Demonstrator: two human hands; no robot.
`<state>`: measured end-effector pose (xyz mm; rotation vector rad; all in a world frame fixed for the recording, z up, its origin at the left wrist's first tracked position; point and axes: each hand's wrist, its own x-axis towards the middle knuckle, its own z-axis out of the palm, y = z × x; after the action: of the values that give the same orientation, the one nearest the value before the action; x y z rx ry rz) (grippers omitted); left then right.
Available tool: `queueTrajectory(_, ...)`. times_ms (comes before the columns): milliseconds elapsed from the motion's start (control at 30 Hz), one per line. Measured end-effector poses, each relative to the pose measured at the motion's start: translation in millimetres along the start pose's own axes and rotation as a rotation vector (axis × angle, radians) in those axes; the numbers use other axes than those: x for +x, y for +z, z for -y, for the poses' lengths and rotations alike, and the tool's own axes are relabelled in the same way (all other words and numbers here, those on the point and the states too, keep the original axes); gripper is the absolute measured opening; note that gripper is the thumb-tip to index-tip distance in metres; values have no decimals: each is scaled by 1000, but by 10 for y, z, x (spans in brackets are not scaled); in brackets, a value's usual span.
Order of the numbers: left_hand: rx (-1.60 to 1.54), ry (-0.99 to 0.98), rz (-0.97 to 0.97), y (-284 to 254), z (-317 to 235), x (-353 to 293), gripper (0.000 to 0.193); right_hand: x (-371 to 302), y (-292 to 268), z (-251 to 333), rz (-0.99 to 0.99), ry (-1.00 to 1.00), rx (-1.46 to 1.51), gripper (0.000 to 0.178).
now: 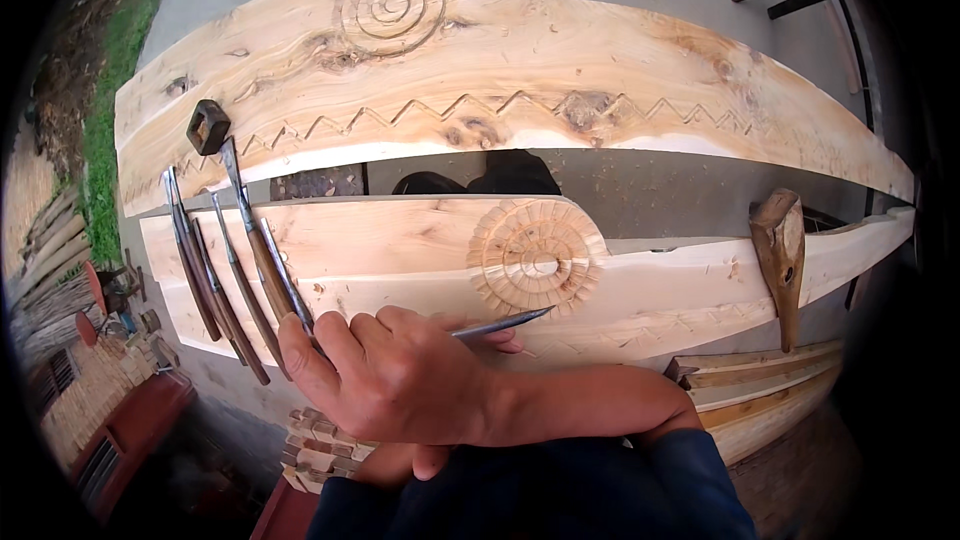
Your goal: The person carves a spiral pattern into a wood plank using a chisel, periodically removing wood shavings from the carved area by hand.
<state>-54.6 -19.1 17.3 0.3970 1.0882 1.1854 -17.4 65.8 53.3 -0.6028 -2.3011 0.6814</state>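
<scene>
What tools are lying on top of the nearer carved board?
Chisels lie across its left end, a wooden mallet toward its right. The right hand hides part of the board; anything beneath it can't be seen.

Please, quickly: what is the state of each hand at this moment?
Left hand: mostly hidden, beside a pointed metal tool; grip cannot be told.
Right hand: bent over a slim metal tool; whether it grips cannot be told.
</scene>
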Motion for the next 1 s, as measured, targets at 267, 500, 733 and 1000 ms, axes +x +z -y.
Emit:
queueTrajectory(267,367,301,47,-126,398,-346,61,-486,-716,24,-95,232,121,53)
queueTrajectory(500,983,847,-104,-42,273,-117,30,-1149,-1380,-69,-622,689,525,59)
queueTrajectory(733,1062,777,-4,-58,151,-114,23,-1277,-1607,-453,-556,582,523,60)
queueTrajectory(1000,1003,771,74,-67,81,25,28,-1264,-1758,-574,-500,586,546,54)
